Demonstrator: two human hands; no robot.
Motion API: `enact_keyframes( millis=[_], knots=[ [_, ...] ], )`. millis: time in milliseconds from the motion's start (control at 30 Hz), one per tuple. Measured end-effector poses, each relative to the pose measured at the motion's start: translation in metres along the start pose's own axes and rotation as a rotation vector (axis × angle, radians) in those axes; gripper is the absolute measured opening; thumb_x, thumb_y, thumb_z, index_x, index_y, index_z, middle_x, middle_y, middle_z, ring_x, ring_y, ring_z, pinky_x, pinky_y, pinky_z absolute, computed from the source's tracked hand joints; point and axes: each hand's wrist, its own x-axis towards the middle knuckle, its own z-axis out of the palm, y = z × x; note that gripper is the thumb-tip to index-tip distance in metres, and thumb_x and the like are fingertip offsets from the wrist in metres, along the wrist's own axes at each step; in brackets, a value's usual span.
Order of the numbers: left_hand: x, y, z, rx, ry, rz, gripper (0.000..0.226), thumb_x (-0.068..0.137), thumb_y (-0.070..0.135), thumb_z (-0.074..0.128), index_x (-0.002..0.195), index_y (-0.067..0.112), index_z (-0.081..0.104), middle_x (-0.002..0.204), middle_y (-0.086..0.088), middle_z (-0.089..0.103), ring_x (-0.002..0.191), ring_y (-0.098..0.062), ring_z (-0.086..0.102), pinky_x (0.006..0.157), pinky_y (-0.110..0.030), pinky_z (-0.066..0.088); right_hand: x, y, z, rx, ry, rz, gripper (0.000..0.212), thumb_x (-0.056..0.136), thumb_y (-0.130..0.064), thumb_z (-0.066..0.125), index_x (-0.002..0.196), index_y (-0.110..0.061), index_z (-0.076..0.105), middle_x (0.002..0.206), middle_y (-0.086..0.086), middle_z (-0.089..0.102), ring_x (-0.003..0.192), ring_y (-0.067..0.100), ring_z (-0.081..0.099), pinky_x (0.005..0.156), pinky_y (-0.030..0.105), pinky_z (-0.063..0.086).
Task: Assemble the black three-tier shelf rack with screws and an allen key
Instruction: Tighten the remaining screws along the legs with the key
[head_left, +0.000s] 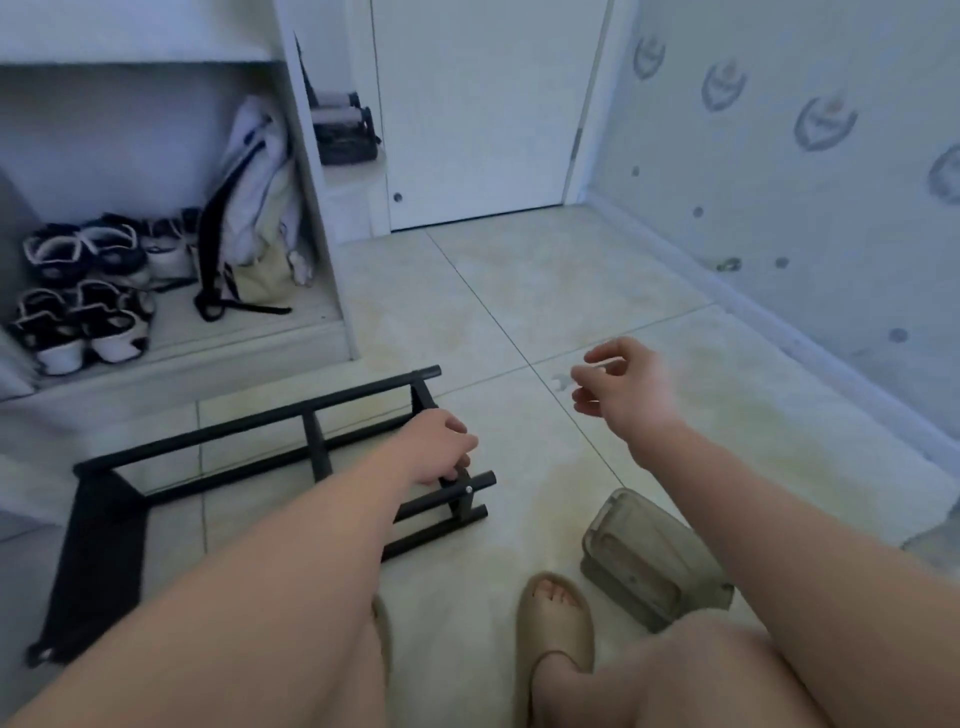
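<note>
Rack location: lying on its side on the tiled floor (519, 270), left of centre, in front of the shoe cupboard (311, 208); black shelf frame (249, 431) made of joined tubes with a cross brace.
Done so far: one frame section bolted up, judging by a screw head (468, 489) seated in the near tube end; black fabric panel (98, 561) already hung from the frame's left end.
Left to do: most of the job, by the look of it; only one tier section in view, no uprights standing, no further tiers visible.
Left hand (439, 447): reached forward, palm down, fingers curled over the frame's near-right corner, gripping the tube just above the screw.
Right hand (623, 389): raised above the floor, well apart from the frame, thumb and fingers pinched on a small pale wrench (563, 382), blurred; allen key or flat spanner, cannot tell.
Loose parts: translucent grey container (649, 561) lying on the floor near the right knee, contents not readable.
Stance: crouched or seated low, sandalled foot (556, 618) planted between frame and container.
</note>
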Motion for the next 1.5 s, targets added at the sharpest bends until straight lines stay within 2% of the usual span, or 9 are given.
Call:
enact_keyframes(
  millis=[167, 467, 633, 800, 967, 1133, 1267, 1400, 1500],
  knots=[
    [-0.059, -0.007, -0.026, -0.167, 0.058, 0.041, 0.024, 0.097, 0.030, 0.056, 0.120, 0.021, 0.056, 0.092, -0.001, 0.074, 0.067, -0.015, 0.065, 0.055, -0.023, 0.046, -0.056, -0.012, 0.030, 0.167, -0.006, 0.050, 0.009, 0.090, -0.005, 0.071, 0.082, -0.005, 0.068, 0.076, 0.010, 0.060, 0.050, 0.011, 0.059, 0.063, 0.026, 0.059],
    [-0.100, -0.028, -0.042, -0.136, 0.129, 0.083, 0.004, 0.096, 0.026, 0.057, 0.098, 0.025, 0.061, 0.077, 0.003, 0.072, 0.062, -0.014, 0.062, 0.052, -0.021, 0.042, -0.092, -0.020, 0.032, 0.398, -0.038, 0.167, 0.013, 0.090, -0.005, 0.074, 0.093, -0.001, 0.061, 0.078, 0.013, 0.061, 0.063, 0.019, 0.066, 0.062, 0.028, 0.060],
    [-0.103, -0.031, -0.047, -0.150, 0.121, 0.096, 0.006, 0.096, 0.026, 0.056, 0.094, 0.024, 0.062, 0.080, 0.003, 0.073, 0.066, -0.014, 0.062, 0.054, -0.022, 0.043, -0.095, -0.017, 0.034, 0.291, -0.124, 0.166, 0.021, 0.105, -0.007, 0.052, 0.120, -0.012, 0.065, 0.083, 0.007, 0.049, 0.074, 0.019, 0.053, 0.076, 0.034, 0.057],
    [-0.100, -0.027, -0.045, -0.156, 0.098, 0.098, 0.007, 0.097, 0.026, 0.056, 0.100, 0.021, 0.061, 0.082, 0.002, 0.072, 0.067, -0.016, 0.063, 0.056, -0.023, 0.042, -0.094, -0.015, 0.037, 0.251, -0.140, 0.173, 0.013, 0.101, -0.009, 0.057, 0.113, -0.008, 0.064, 0.082, 0.009, 0.062, 0.078, 0.018, 0.062, 0.081, 0.034, 0.057],
    [-0.096, -0.021, -0.042, -0.129, 0.062, 0.126, 0.012, 0.094, 0.028, 0.060, 0.103, 0.022, 0.066, 0.086, 0.004, 0.073, 0.067, -0.011, 0.064, 0.060, -0.023, 0.046, -0.094, -0.013, 0.042, 0.222, -0.222, 0.160, 0.005, 0.095, -0.010, 0.068, 0.097, -0.008, 0.065, 0.101, 0.012, 0.076, 0.091, 0.020, 0.075, 0.087, 0.037, 0.058],
    [-0.090, -0.016, -0.037, -0.098, -0.023, 0.225, 0.028, 0.088, 0.034, 0.070, 0.114, 0.028, 0.068, 0.102, 0.009, 0.071, 0.072, -0.003, 0.069, 0.064, -0.023, 0.048, -0.093, -0.012, 0.052, 0.167, -0.311, 0.151, 0.008, 0.093, -0.009, 0.070, 0.087, -0.010, 0.067, 0.082, 0.004, 0.062, 0.069, 0.016, 0.057, 0.073, 0.029, 0.055],
    [-0.078, -0.013, -0.035, -0.066, 0.003, 0.288, 0.011, 0.089, 0.033, 0.067, 0.089, 0.024, 0.074, 0.084, 0.012, 0.075, 0.067, -0.004, 0.065, 0.067, -0.028, 0.049, -0.086, -0.011, 0.062, 0.142, -0.361, 0.168, 0.007, 0.095, -0.006, 0.066, 0.090, -0.007, 0.062, 0.080, 0.007, 0.069, 0.066, 0.016, 0.060, 0.065, 0.025, 0.054],
    [-0.062, -0.011, -0.038, -0.017, 0.111, 0.319, 0.016, 0.089, 0.027, 0.066, 0.080, 0.019, 0.076, 0.086, -0.004, 0.075, 0.068, -0.015, 0.057, 0.070, -0.032, 0.049, -0.075, -0.007, 0.068, 0.040, -0.390, 0.209, 0.005, 0.096, -0.010, 0.064, 0.092, -0.006, 0.065, 0.078, 0.005, 0.072, 0.067, 0.017, 0.062, 0.065, 0.027, 0.055],
    [-0.052, -0.011, -0.043, -0.063, 0.084, 0.311, 0.015, 0.091, 0.026, 0.066, 0.081, 0.024, 0.076, 0.074, 0.011, 0.072, 0.066, -0.010, 0.058, 0.064, -0.024, 0.046, -0.066, -0.003, 0.072, -0.037, -0.413, 0.225, 0.006, 0.095, -0.011, 0.064, 0.092, -0.006, 0.067, 0.079, 0.005, 0.073, 0.067, 0.016, 0.063, 0.064, 0.026, 0.055]
  ],
)
